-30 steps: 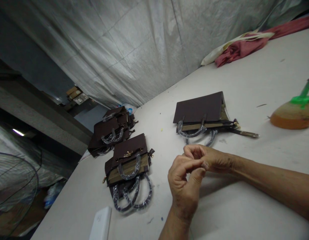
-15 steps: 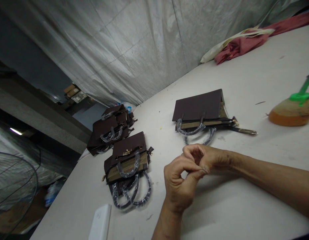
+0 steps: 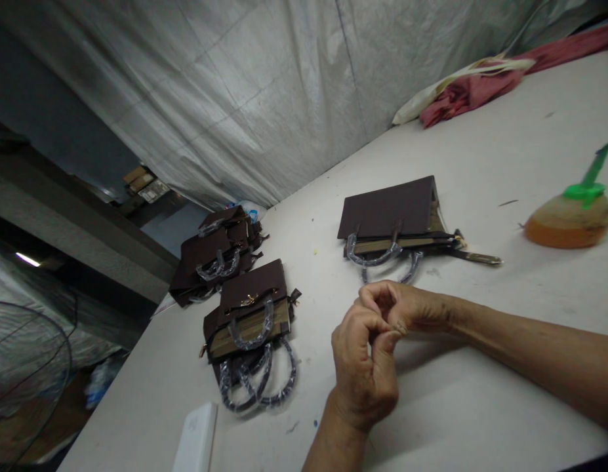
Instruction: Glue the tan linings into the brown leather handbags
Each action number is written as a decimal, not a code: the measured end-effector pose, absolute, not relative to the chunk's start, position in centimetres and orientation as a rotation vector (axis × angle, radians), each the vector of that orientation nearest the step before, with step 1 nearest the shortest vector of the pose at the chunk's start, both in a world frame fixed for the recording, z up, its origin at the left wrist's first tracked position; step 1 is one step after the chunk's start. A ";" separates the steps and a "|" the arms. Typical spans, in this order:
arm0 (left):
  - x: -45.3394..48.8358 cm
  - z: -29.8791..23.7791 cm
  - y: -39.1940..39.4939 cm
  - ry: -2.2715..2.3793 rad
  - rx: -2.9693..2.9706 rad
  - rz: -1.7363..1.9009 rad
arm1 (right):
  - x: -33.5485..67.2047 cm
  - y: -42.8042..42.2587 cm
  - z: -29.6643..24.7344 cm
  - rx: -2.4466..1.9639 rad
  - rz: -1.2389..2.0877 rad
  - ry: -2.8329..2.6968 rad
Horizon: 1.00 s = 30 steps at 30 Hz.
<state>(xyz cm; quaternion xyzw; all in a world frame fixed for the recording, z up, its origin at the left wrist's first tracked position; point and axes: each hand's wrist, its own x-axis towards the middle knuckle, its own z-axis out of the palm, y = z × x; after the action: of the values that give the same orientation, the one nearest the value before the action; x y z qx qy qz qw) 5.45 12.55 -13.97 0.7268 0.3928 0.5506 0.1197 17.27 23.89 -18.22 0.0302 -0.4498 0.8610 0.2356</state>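
My left hand [image 3: 365,364] and my right hand [image 3: 406,308] meet fingertip to fingertip above the table, both closed in a pinch. Whatever lies between the fingers is too small or too hidden to make out. Just beyond them a dark brown handbag [image 3: 389,210] lies on its side, its plastic-wrapped handles toward me and a strap sticking out to the right. Left of my hands, another brown handbag [image 3: 257,288] with a gold clasp rests together with more wrapped handles.
Further back on the left sits a pile of brown handbags [image 3: 210,255]. A white flat box [image 3: 196,438] lies at the near edge. On the right stands a bottle of amber liquid [image 3: 569,219] with a green spout. Red cloth [image 3: 468,98] lies along the grey sheet wall [image 3: 284,92].
My left hand has turned and shifted slightly to the right, its thumb now more upright. My right hand keeps nearly the same place. A small dark speck now shows on the table beside my left wrist.
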 end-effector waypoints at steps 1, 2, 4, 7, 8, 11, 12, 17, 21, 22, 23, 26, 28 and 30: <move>5.5 -14.0 12.5 1.156 2.146 1.609 | 17.3 24.0 -18.2 0.076 2.354 -1.243; 5.5 -14.1 12.5 1.165 2.170 1.610 | 17.3 24.0 -18.3 0.062 2.344 -1.253; 5.5 -14.3 12.4 1.184 2.232 1.621 | 17.2 23.8 -18.3 0.026 2.330 -1.272; 5.8 -14.5 12.3 1.195 2.335 1.661 | 16.8 23.2 -18.4 -0.017 2.344 -1.244; 5.9 -14.5 12.2 1.184 2.357 1.687 | 16.7 22.9 -18.5 -0.009 2.365 -1.210; 6.3 -14.4 12.0 1.099 2.369 1.757 | 16.3 21.9 -18.5 0.072 2.461 -1.088; 6.5 -14.4 11.9 1.067 2.359 1.767 | 16.2 21.7 -18.5 0.101 2.493 -1.052; 7.0 -14.9 11.6 1.020 2.163 1.849 | 16.1 21.4 -18.2 0.179 2.535 -0.992; 7.1 -15.0 11.6 1.077 1.850 1.893 | 16.2 21.8 -18.1 0.201 2.531 -1.039; 7.1 -14.8 11.7 1.070 1.822 1.886 | 16.3 21.9 -18.2 0.210 2.525 -1.043; 7.0 -14.6 11.8 1.055 1.824 1.874 | 16.3 22.0 -18.2 0.212 2.515 -1.047; 6.9 -13.8 11.9 1.015 1.910 1.849 | 16.4 22.4 -18.5 0.183 2.488 -1.066; 6.8 -13.4 11.9 1.002 1.945 1.839 | 16.5 22.6 -18.6 0.165 2.477 -1.085; 6.7 -13.3 12.0 0.993 1.932 1.845 | 16.6 22.7 -18.6 0.176 2.471 -1.108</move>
<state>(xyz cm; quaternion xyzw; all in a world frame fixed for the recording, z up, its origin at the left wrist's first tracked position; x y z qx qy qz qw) 6.75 11.97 -13.29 0.6708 0.3446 0.6405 0.1454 16.62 22.66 -18.61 0.0635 -0.3990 0.8898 0.2123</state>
